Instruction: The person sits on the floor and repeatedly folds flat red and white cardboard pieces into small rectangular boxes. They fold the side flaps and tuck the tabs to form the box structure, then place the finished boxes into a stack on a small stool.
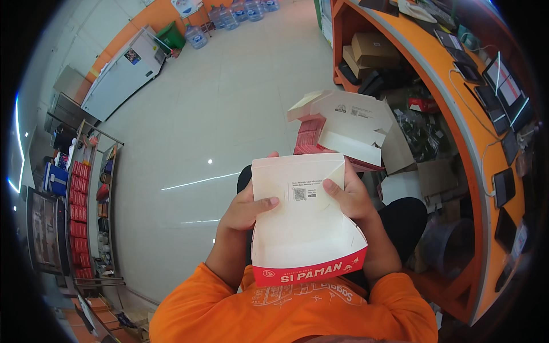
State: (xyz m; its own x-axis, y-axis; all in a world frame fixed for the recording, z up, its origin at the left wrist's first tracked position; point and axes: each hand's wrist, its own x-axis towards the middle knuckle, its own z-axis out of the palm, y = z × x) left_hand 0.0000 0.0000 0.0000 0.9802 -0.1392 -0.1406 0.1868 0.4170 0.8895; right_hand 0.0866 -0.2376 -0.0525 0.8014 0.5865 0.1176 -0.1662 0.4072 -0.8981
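Between my two hands is a red and white cardboard food box [297,228], its lid panel raised and its white inside facing me. The red printed front wall sits nearest my body. My left hand [247,207] grips the left edge of the panel, thumb on the inner face and fingers hidden behind. On the opposite edge my right hand [350,194] holds it the same way, its thumb near the small printed code. Just beyond lies a stack of flat, unfolded red and white box blanks [349,123].
An orange counter [480,131] curves along the right, bearing tablets and cables, with brown cartons [374,50] on its shelf. At the far left stand a white chest freezer [126,74] and a rack of stacked red boxes [79,217]. Water jugs [229,18] line the back wall.
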